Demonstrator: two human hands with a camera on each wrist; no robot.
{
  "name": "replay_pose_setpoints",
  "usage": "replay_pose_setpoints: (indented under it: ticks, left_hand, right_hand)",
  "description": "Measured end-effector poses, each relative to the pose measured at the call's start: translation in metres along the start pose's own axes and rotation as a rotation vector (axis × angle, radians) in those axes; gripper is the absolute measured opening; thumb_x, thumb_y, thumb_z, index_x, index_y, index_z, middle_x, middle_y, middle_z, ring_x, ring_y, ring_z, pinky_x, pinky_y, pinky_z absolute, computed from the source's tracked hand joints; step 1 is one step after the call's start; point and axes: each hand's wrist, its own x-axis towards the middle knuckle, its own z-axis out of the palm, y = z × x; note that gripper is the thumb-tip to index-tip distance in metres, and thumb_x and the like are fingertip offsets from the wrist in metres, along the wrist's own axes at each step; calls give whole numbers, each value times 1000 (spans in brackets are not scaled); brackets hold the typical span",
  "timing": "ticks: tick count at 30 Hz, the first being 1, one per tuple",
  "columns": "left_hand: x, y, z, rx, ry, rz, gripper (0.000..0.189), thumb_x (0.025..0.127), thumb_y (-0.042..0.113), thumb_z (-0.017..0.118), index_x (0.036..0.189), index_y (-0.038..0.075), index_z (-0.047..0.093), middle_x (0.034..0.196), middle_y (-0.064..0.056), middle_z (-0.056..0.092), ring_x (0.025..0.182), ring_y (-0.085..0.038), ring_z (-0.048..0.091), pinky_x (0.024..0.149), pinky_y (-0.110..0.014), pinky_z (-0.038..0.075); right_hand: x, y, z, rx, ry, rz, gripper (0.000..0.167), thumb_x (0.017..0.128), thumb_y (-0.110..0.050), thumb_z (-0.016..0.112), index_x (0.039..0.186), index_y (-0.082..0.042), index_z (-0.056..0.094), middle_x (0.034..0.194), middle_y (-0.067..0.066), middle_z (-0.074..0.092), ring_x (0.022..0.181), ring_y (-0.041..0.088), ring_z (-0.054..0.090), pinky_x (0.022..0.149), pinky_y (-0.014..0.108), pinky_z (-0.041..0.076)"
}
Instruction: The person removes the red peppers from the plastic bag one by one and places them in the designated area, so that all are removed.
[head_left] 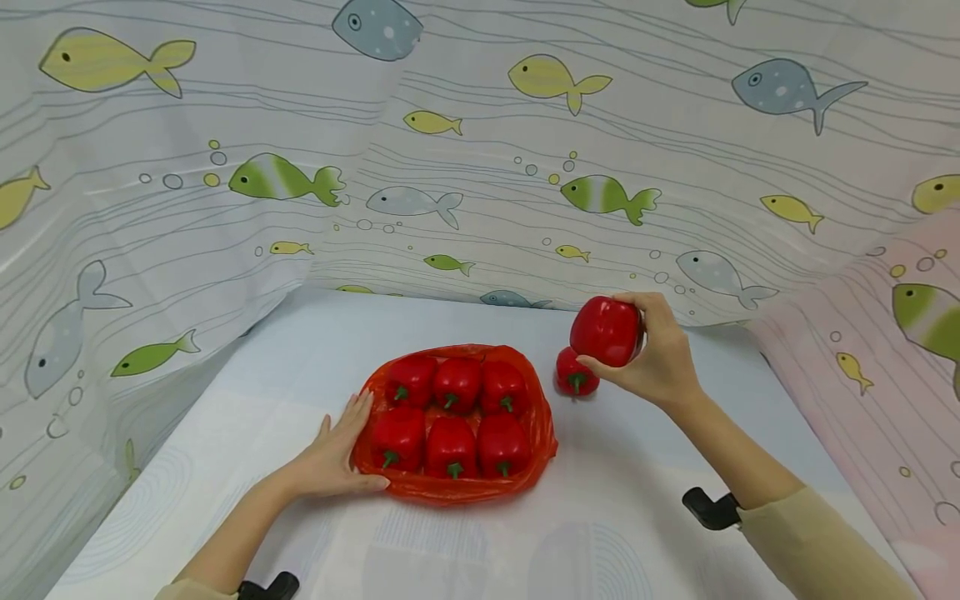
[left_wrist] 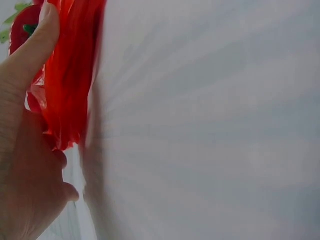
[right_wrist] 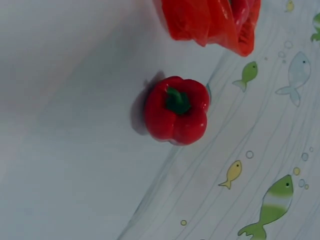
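Note:
My right hand (head_left: 660, 350) grips a red bell pepper (head_left: 606, 331) between thumb and fingers, lifted above the table at the right. Below and behind it, another red bell pepper (head_left: 577, 372) sits on the table with its green stem showing; the right wrist view has this pepper (right_wrist: 177, 110) in its middle. Fingers spread, my left hand (head_left: 330, 458) rests against the left side of a red plastic bag (head_left: 543, 433). Its thumb lies along the bag's near rim, as the left wrist view also shows. Several red bell peppers (head_left: 451, 442) stand in two rows inside the opened bag.
A pale cloth with faint arc patterns covers the table (head_left: 285, 358). Fish-printed curtains (head_left: 465, 158) hang behind it and along both sides.

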Motion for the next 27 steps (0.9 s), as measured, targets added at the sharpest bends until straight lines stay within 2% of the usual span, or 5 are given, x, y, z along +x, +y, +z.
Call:
replay_pose_setpoints:
  ticks: [11, 19, 27]
  left_hand:
    - [-1, 3, 0, 0, 4, -5, 121, 71, 53, 77, 150, -9, 10, 158, -25, 6, 143, -46, 1, 101, -75, -4]
    - [-1, 3, 1, 0, 1, -10, 121, 71, 53, 78, 150, -9, 10, 158, -25, 6, 143, -46, 0, 101, -75, -4]
    - [0, 2, 1, -2, 0, -7, 121, 71, 53, 78, 150, -9, 10, 158, -25, 6, 143, -45, -1, 101, -75, -4]
  right_hand:
    - [-6, 7, -7, -10, 12, 13, 86, 52, -13, 93, 124, 2, 49, 121, 16, 52, 114, 28, 51, 76, 53, 55]
    - [-8, 11, -11, -33, -5, 17, 85, 55, -15, 93, 125, 1, 48, 121, 16, 52, 115, 27, 50, 79, 51, 55]
    - [-13, 17, -15, -44, 0, 15, 87, 52, -12, 93, 125, 3, 48, 121, 17, 52, 114, 30, 50, 75, 55, 54]
